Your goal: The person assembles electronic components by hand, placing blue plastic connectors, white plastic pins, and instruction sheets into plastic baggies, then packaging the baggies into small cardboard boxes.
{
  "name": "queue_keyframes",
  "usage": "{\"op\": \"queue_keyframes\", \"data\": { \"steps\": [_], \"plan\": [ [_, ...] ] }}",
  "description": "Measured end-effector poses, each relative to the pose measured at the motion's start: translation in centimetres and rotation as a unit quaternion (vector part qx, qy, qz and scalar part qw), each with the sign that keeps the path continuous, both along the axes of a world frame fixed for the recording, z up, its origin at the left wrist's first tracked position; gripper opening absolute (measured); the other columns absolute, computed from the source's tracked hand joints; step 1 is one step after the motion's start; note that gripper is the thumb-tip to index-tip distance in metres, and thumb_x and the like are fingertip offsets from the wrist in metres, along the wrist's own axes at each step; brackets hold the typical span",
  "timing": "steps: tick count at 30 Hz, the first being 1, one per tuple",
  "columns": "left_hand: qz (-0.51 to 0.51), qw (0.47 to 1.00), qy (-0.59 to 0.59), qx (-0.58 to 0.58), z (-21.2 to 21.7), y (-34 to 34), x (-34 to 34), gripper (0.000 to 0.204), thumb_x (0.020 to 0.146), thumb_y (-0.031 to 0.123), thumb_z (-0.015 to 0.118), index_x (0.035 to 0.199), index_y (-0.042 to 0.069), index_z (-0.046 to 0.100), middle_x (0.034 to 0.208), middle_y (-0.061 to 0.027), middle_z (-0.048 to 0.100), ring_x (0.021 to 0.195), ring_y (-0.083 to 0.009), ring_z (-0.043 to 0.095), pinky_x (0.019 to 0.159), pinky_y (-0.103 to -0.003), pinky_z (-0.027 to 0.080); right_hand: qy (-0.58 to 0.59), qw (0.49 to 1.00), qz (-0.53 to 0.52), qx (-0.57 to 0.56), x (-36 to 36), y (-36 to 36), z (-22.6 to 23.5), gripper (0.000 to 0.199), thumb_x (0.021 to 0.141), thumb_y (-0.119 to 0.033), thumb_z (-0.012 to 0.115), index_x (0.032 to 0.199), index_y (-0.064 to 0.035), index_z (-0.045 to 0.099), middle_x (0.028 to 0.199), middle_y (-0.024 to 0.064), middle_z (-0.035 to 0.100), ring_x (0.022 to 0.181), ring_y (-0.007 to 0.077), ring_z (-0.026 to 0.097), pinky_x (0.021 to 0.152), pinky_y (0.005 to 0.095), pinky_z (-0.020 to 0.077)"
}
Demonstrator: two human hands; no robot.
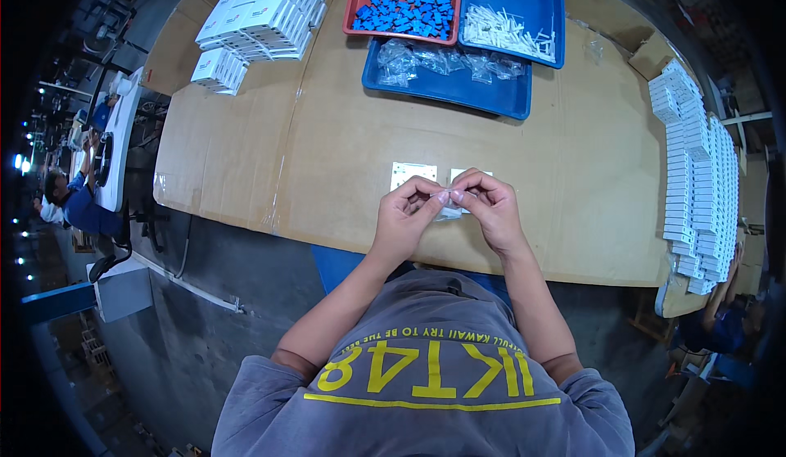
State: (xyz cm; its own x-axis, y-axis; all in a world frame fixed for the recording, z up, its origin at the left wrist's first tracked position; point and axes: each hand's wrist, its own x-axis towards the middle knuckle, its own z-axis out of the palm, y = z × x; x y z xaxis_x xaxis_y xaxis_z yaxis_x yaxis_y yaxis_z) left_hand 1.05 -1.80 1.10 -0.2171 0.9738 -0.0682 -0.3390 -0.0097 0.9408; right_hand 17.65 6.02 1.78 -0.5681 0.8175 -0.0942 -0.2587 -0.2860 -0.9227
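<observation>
My left hand (404,218) and my right hand (496,214) meet over the near middle of the table. Thumb and forefinger of each are pinched on the top edge of a small clear plastic bag (448,212), which hangs between them. What the bag contains is too small to tell. Just beyond my left fingers lies a flat white square piece (413,171) with small marks on it. A second white piece (471,171) shows behind my right fingers, mostly covered by that hand.
A red tray (352,25) of blue plastic parts and a blue tray (559,15) of white sticks overlap a lower blue tray (458,101) with clear bags. Stacked white boxes (260,17) stand far left, more white boxes (696,179) line the right edge. People sit at both sides.
</observation>
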Motion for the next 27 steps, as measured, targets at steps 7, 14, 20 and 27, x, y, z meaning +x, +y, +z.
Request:
{"op": "queue_keyframes", "data": {
  "steps": [7, 14, 20, 27],
  "plan": [
    [-0.028, 0.999, 0.024, -0.006, -0.1, 0.0, -0.8, 0.016, 0.101, 0.007, 0.067, 0.111, -0.004, 0.072, 0.104, -0.0066, 0.070, 0.096, -0.0104, 0.065, 0.087, -0.025, 0.051, -0.029, 0.999, 0.003, 0.020, 0.9, 0.7, 0.1, 0.003, 0.092, 0.004, 0.072, 0.094, 0.0021, 0.072, 0.099, 0.0062, 0.067, 0.092, 0.0135, 0.063, 0.084, 0.0279, 0.0506],
    [-0.056, 0.988, -0.111, -0.089, -1.8, 0.3, -0.2, 0.030, 0.106, 0.025, 0.061, 0.116, -0.001, 0.071, 0.103, -0.0071, 0.070, 0.091, -0.0128, 0.067, 0.084, -0.027, 0.054, -0.043, 0.999, -0.009, 0.004, 1.4, 0.6, 0.5, 0.003, 0.094, 0.003, 0.069, 0.092, 0.0017, 0.071, 0.100, 0.0070, 0.067, 0.094, 0.0151, 0.064, 0.087, 0.0300, 0.0516],
    [-0.147, 0.937, -0.256, -0.190, -2.6, 0.0, -1.7, 0.025, 0.109, 0.023, 0.056, 0.114, 0.001, 0.068, 0.100, -0.0070, 0.069, 0.083, -0.0140, 0.069, 0.076, -0.029, 0.058, -0.073, 0.989, 0.050, 0.118, 2.4, 1.3, 0.6, 0.008, 0.094, 0.001, 0.071, 0.102, 0.0013, 0.073, 0.120, 0.0109, 0.068, 0.117, 0.0184, 0.063, 0.099, 0.0317, 0.0515],
    [-0.061, 0.974, -0.140, -0.167, -1.9, 0.4, -1.2, 0.021, 0.103, 0.019, 0.066, 0.114, 0.001, 0.069, 0.092, -0.0052, 0.071, 0.082, -0.0096, 0.067, 0.075, -0.024, 0.055, -0.089, 0.994, 0.042, 0.044, 3.0, 1.1, 1.3, 0.028, 0.093, 0.000, 0.073, 0.120, -0.0003, 0.069, 0.124, 0.0092, 0.067, 0.115, 0.0154, 0.063, 0.097, 0.0302, 0.0538]
  ]
}}
